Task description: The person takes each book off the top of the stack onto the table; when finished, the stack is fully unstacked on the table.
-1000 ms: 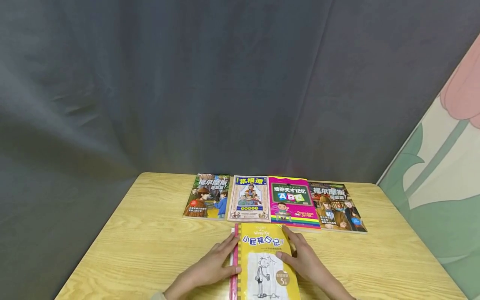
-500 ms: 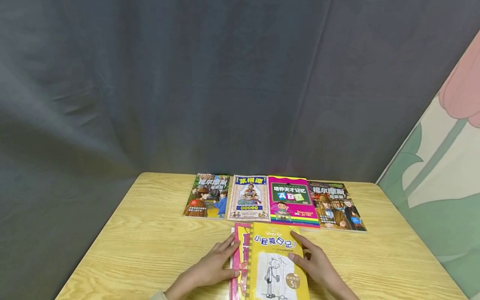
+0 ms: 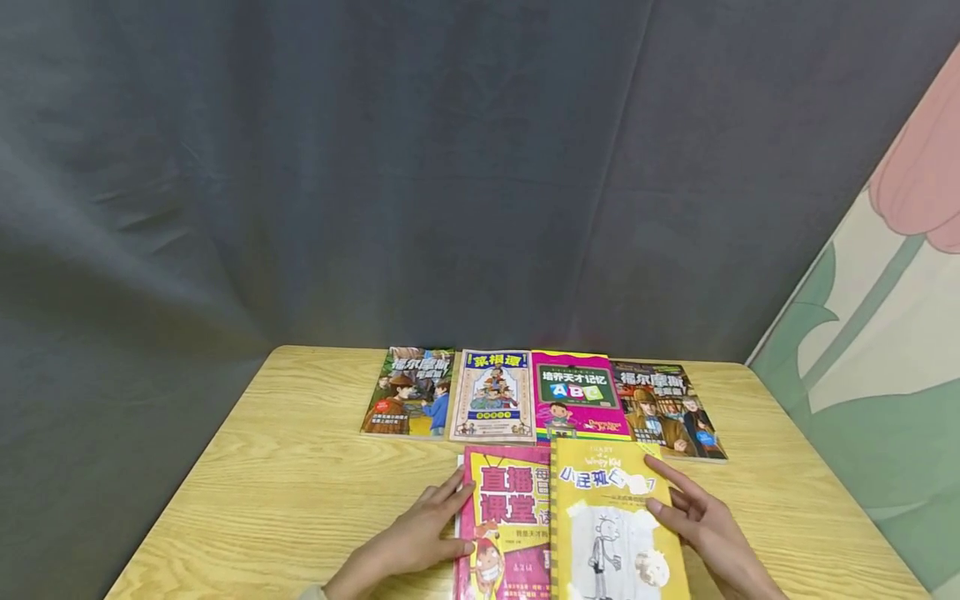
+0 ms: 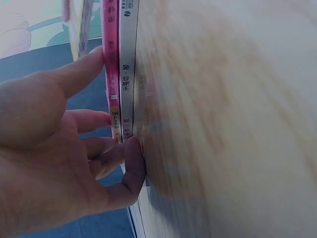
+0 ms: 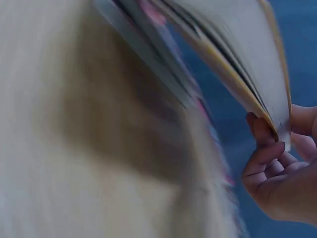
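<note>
My right hand point(image 3: 708, 521) pinches a yellow paperback book point(image 3: 615, 492) by its right edge, with a line-drawn figure on its cover. In the right wrist view that book is tilted, its pages slightly spread, and raised off the books beneath. A pink-and-yellow book point(image 3: 513, 512) lies under its left part, the right side of its cover hidden. My left hand point(image 3: 420, 533) rests its thumb and fingers against the pink book's left edge. The left wrist view shows a white-spined book point(image 4: 128, 74) under the pink one, fingertips touching both spines.
Along the far side of the wooden table point(image 3: 300, 475) lie a detective comic point(image 3: 408, 396), a cream book point(image 3: 493, 400), a magenta ABC book point(image 3: 581, 396) and another detective comic point(image 3: 667, 408). A dark curtain point(image 3: 450, 183) hangs behind; a flower-patterned panel point(image 3: 870, 333) stands right.
The yellow book has slid rightward off the stack in my right hand, uncovering much of the pink book's cover. My left hand has stayed at the stack's left edge.
</note>
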Tool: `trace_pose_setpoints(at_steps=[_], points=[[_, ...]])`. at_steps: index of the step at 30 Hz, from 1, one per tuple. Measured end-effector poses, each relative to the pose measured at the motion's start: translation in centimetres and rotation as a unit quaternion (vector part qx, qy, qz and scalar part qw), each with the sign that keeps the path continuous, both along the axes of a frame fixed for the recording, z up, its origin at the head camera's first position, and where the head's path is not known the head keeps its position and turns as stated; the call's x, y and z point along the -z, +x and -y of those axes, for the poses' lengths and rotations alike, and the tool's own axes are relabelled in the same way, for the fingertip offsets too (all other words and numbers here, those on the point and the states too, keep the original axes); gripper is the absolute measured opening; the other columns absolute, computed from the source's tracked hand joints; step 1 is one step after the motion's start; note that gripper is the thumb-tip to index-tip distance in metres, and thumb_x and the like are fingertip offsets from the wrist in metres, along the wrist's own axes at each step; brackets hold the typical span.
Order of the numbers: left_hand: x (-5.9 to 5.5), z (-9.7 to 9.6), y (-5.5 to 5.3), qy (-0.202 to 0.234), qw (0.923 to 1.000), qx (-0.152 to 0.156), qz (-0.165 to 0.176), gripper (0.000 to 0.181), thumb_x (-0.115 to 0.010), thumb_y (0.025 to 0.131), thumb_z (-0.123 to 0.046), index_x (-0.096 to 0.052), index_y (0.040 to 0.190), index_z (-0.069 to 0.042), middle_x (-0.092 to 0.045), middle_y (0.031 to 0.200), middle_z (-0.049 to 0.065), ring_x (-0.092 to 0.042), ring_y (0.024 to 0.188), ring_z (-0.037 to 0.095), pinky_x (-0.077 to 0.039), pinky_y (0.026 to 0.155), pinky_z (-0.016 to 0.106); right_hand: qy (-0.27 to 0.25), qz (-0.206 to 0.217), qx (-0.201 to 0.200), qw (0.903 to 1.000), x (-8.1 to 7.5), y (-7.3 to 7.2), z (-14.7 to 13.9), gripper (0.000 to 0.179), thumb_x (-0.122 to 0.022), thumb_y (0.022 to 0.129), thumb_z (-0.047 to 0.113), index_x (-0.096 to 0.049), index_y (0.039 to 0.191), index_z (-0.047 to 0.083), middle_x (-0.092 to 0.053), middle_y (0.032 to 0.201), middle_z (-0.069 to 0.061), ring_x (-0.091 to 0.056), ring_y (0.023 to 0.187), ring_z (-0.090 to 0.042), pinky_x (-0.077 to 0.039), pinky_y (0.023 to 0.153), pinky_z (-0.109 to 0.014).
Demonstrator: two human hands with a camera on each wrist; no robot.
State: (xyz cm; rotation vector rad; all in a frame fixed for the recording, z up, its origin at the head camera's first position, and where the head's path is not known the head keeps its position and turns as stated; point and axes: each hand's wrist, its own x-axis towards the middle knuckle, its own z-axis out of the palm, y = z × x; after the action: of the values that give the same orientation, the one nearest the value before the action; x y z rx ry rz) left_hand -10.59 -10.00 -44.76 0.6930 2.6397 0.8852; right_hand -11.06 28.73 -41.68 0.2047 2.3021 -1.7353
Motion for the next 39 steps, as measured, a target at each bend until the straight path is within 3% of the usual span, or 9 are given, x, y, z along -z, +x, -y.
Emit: trace_pose_setpoints(at_steps=[2, 6, 9, 14, 21, 25, 31, 36, 39], points=[[-0.1, 0.0, 0.0, 0.001, 1.0000, 0.000, 0.001, 0.079, -0.065, 0.088, -0.044, -0.033, 0.150, -0.008, -0.016, 0.159, 0.013, -0.026, 0.138, 0.046, -0.030, 0.107, 0.061, 0.015, 0.003, 0.005, 0.9999, -0.8, 0.0, -1.6, 0.067, -0.066, 0.092, 0.028, -0.034, 0.151, 0.024, -0.053, 0.080, 0.003, -0.052, 0.068, -0.008, -0.050, 0.060, -0.028], [-0.3, 0.0, -0.1, 0.001, 0.9999, 0.000, 0.011, 0.079, -0.065, 0.088, -0.044, -0.033, 0.150, -0.007, -0.016, 0.159, 0.013, -0.025, 0.137, 0.048, -0.028, 0.107, 0.062, 0.030, 0.026, 0.009, 0.9992, -1.3, 0.0, -4.5, 0.069, -0.064, 0.093, 0.031, -0.029, 0.153, 0.026, -0.065, 0.108, -0.009, -0.062, 0.083, -0.007, -0.054, 0.068, -0.032], [-0.3, 0.0, -0.1, 0.000, 0.9999, 0.001, 0.016, 0.080, -0.065, 0.088, -0.045, -0.032, 0.150, -0.008, -0.015, 0.160, 0.013, -0.024, 0.137, 0.050, -0.028, 0.108, 0.062, -0.018, 0.050, -0.004, 0.9986, -0.8, -0.1, -5.8, 0.071, -0.061, 0.096, 0.028, -0.022, 0.155, 0.025, -0.061, 0.126, -0.015, -0.067, 0.097, -0.017, -0.057, 0.077, -0.040], [-0.3, 0.0, -0.1, 0.002, 0.9999, 0.001, 0.015, 0.080, -0.064, 0.088, -0.045, -0.032, 0.150, -0.007, -0.015, 0.159, 0.014, -0.024, 0.137, 0.050, -0.027, 0.108, 0.062, -0.055, 0.066, -0.034, 0.9957, 0.8, -0.9, -6.3, 0.076, -0.060, 0.096, 0.026, -0.015, 0.156, 0.016, -0.064, 0.119, -0.011, -0.067, 0.099, -0.028, -0.057, 0.078, -0.044], [-0.2, -0.1, 0.1, 0.000, 0.9999, -0.001, 0.015, 0.080, -0.065, 0.088, -0.045, -0.033, 0.150, -0.008, -0.016, 0.159, 0.013, -0.025, 0.136, 0.051, -0.028, 0.107, 0.063, -0.014, 0.042, -0.070, 0.9966, 2.5, -1.9, -7.0, 0.062, -0.060, 0.097, 0.024, -0.032, 0.152, 0.023, -0.068, 0.111, -0.014, -0.069, 0.091, -0.028, -0.058, 0.072, -0.041], [-0.3, 0.0, 0.0, 0.000, 0.9999, 0.002, 0.014, 0.079, -0.064, 0.089, -0.044, -0.032, 0.150, -0.008, -0.016, 0.159, 0.014, -0.025, 0.136, 0.051, -0.029, 0.106, 0.063, 0.056, 0.001, -0.102, 0.9932, 2.8, -2.5, -7.2, 0.063, -0.060, 0.097, 0.025, -0.032, 0.151, 0.011, -0.069, 0.108, -0.017, -0.069, 0.084, -0.022, -0.057, 0.063, -0.034], [-0.5, 0.0, 0.0, 0.006, 0.9998, 0.003, 0.019, 0.078, -0.064, 0.089, -0.044, -0.032, 0.150, -0.008, -0.016, 0.159, 0.014, -0.024, 0.136, 0.052, -0.028, 0.106, 0.064, 0.189, -0.076, -0.160, 0.9657, 2.6, -3.1, -7.1, 0.065, -0.059, 0.097, 0.025, -0.031, 0.147, -0.005, -0.066, 0.109, -0.022, -0.063, 0.073, -0.011, -0.048, 0.056, -0.024], [-0.5, 0.0, 0.1, 0.007, 0.9998, 0.003, 0.019, 0.078, -0.064, 0.089, -0.044, -0.032, 0.150, -0.007, -0.016, 0.159, 0.015, -0.024, 0.136, 0.052, -0.028, 0.106, 0.064, 0.298, -0.135, -0.186, 0.9266, 2.3, -3.1, -6.7, 0.060, -0.058, 0.097, 0.030, -0.040, 0.144, -0.002, -0.051, 0.063, 0.001, -0.038, 0.052, -0.002, -0.033, 0.049, -0.019], [-0.4, 0.0, 0.1, 0.006, 0.9999, 0.003, 0.016, 0.078, -0.064, 0.089, -0.044, -0.032, 0.150, -0.007, -0.016, 0.159, 0.015, -0.024, 0.136, 0.052, -0.028, 0.107, 0.063, 0.332, -0.151, -0.192, 0.9109, 2.2, -3.0, -6.4, 0.057, -0.057, 0.097, 0.032, -0.044, 0.142, -0.001, -0.038, 0.057, 0.006, -0.029, 0.048, -0.004, -0.028, 0.046, -0.020]])
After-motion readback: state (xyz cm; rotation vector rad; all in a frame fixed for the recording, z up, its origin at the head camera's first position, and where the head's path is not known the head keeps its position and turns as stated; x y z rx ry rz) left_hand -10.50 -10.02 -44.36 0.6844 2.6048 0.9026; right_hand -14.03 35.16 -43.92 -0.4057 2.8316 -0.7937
